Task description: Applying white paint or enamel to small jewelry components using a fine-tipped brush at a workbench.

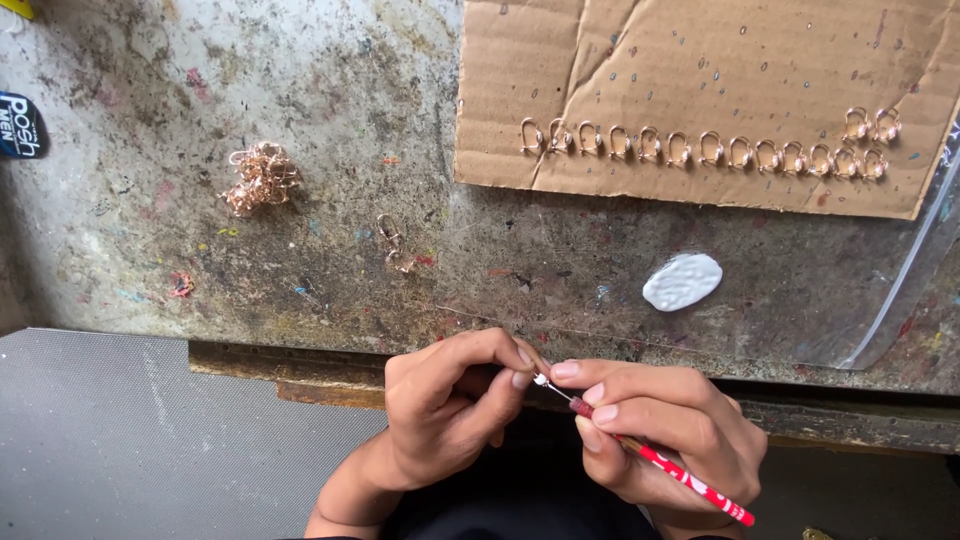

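Note:
My left hand (450, 405) is pinched shut on a tiny metal piece, which my fingers hide almost entirely, just below the bench edge. My right hand (665, 430) grips a thin red-and-white tool (690, 480) like a pencil, and its white tip (541, 380) touches the spot between my left thumb and forefinger. Above, a blob of white paste (682, 281) lies on the stained bench. A row of rose-gold rings (700, 148) stands stuck along a cardboard sheet (700, 60).
A heap of rose-gold rings (261, 178) sits at the bench's left, with two loose ones (394, 245) nearer the middle. A clear plastic sheet (915, 270) lies at the right. A grey textured surface (120, 430) is at lower left. The rusty bench edge (300, 365) runs above my hands.

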